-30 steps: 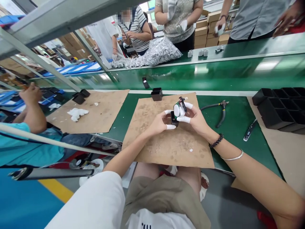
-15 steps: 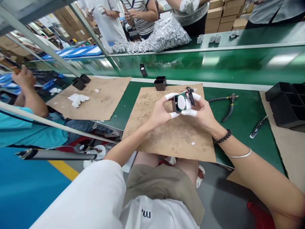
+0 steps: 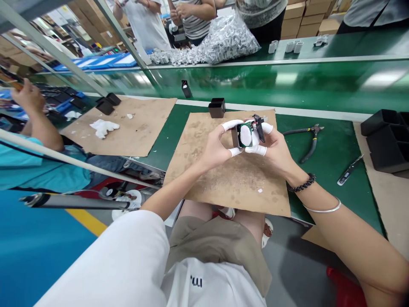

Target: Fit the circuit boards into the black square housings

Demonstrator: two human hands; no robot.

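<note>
Over the cardboard sheet, both my hands hold a small electronic assembly between them. My left hand, with white finger cots on thumb and finger, grips a black box-shaped housing by its left side. At the housing's open face sits a green circuit board with a white oval pad. My right hand, also in finger cots, pinches the board's right side, close to a black plastic part with thin wires. How deep the board sits in the housing I cannot tell.
Black open housings stand at the sheet's back edge. Cutting pliers and a digital-display tool lie to the right, before black bins. A black box rides the green conveyor. A co-worker's hand is at left.
My view has shifted slightly. Both hands keep their hold on the housing and board, with little visible change. The black box on the conveyor has moved left.
</note>
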